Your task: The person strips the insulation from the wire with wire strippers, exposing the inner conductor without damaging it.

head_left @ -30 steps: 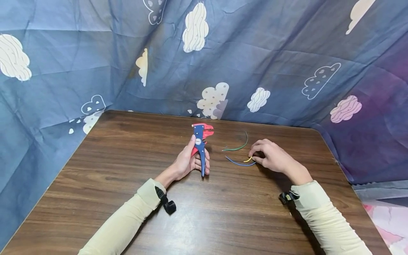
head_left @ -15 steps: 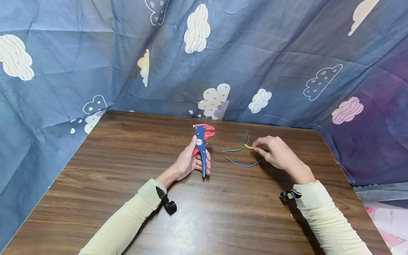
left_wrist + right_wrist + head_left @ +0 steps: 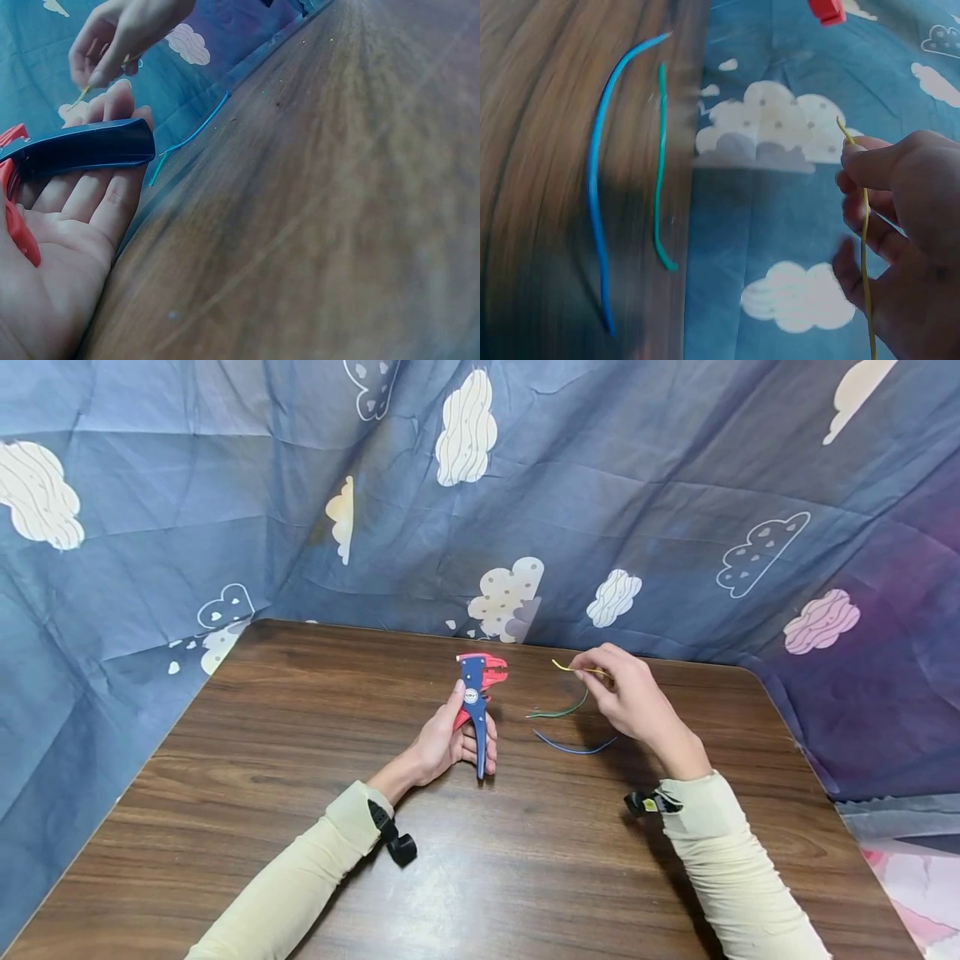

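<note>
My left hand [image 3: 442,743] holds a wire stripper [image 3: 472,677] with a blue body and red jaws; its handles lie across the palm and fingers, the thumb along the side. In the left wrist view the blue handle [image 3: 90,146] crosses the curled fingers. Above the table, my right hand [image 3: 626,693] pinches a yellow wire [image 3: 562,667] between thumb and fingertips. One end pokes out toward the stripper, and in the right wrist view the yellow wire [image 3: 865,262] trails down past the palm. The stripper's jaws are apart from the wire.
A green wire [image 3: 558,714] and a blue wire [image 3: 573,749] lie curved on the brown wooden table [image 3: 300,710], between the two hands. Behind the table hangs a blue cloth [image 3: 405,585] printed with clouds.
My right hand has lifted the yellow wire off the table and carried it up, away from the blue wire and past the green one. The left hand with the wire stripper has barely moved.
</note>
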Tool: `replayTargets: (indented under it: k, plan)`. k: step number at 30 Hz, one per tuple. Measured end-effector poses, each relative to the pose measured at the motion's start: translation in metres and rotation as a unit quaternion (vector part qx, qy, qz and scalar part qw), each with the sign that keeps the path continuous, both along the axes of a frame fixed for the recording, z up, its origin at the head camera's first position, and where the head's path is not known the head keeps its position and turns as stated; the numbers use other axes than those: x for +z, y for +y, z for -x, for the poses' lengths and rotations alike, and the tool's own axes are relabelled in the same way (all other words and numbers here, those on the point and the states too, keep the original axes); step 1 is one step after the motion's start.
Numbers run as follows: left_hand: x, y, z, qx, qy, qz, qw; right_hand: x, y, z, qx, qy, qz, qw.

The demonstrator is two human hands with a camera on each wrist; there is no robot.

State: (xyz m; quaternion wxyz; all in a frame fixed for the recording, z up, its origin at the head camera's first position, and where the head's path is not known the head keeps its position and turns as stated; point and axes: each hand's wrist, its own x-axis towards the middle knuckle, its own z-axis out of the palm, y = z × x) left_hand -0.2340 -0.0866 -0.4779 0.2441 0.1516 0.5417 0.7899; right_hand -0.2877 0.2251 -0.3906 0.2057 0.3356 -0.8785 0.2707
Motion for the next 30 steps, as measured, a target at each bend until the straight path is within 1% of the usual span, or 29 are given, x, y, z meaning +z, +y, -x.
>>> replayTargets:
  k: [3,7,13,18,25,30]
  plan:
    - [-0.001,0.001,0.000,-0.003,0.001,0.001,1.0000,0.000,-0.010,-0.001,0.000,-0.012,0.017,0.9998]
    - [-0.001,0.002,0.001,-0.005,0.004,0.001,1.0000,-0.001,-0.023,-0.003,0.009,-0.029,0.036,0.9989]
    - [0.000,0.002,0.002,-0.006,0.004,0.007,1.0000,0.000,-0.037,-0.004,0.020,-0.039,0.045,0.9980]
    - [0.000,0.003,0.002,-0.005,-0.001,0.008,1.0000,0.002,-0.042,-0.005,0.033,-0.053,0.052,0.9967]
    - [0.000,0.001,0.002,-0.001,-0.004,0.007,1.0000,-0.004,-0.047,-0.003,0.036,-0.075,0.036,0.9959]
    - [-0.001,-0.001,0.002,0.001,-0.002,0.002,1.0000,-0.004,-0.050,-0.001,0.032,-0.083,0.034,0.9954]
